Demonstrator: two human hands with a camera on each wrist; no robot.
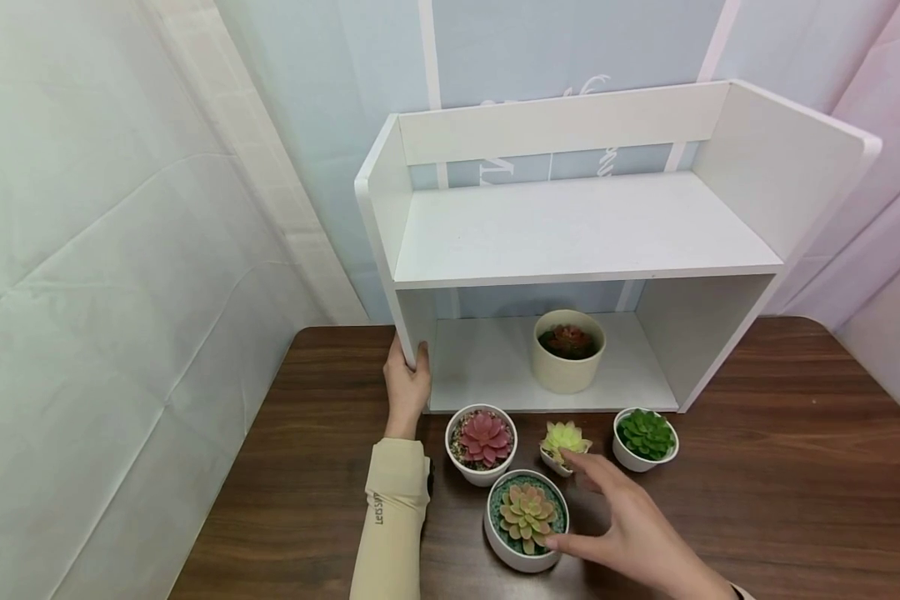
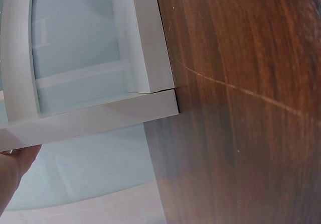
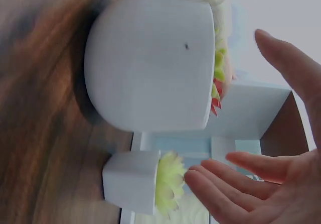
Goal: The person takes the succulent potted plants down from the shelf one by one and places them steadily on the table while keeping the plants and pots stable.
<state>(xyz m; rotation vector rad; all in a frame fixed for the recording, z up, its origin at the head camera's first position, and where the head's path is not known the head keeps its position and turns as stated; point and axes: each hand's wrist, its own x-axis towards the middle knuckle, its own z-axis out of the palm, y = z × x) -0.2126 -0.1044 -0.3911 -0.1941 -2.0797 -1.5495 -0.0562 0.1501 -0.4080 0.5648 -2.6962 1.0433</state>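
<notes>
My left hand (image 1: pixel 407 383) grips the left side panel of a white two-tier shelf (image 1: pixel 585 229), thumb on the inner face; the left wrist view shows only part of that hand (image 2: pixel 15 169) at the panel. Over the table, my right hand (image 1: pixel 630 521) is spread with nothing between thumb and fingers. Its thumb is by a round white pot with an orange-green succulent (image 1: pixel 527 512). The fingertips are near a small pot with a yellow-green succulent (image 1: pixel 565 439). In the right wrist view, the round pot (image 3: pixel 150 63) stands close to the open hand (image 3: pixel 271 179).
A cream pot with a reddish plant (image 1: pixel 567 367) stands on the lower shelf. In front of the shelf are a pink succulent (image 1: pixel 483 437) at left and a dark green one (image 1: pixel 647 436) at right, both in white pots. The brown wooden table (image 1: pixel 810 500) extends beneath; curtains hang behind.
</notes>
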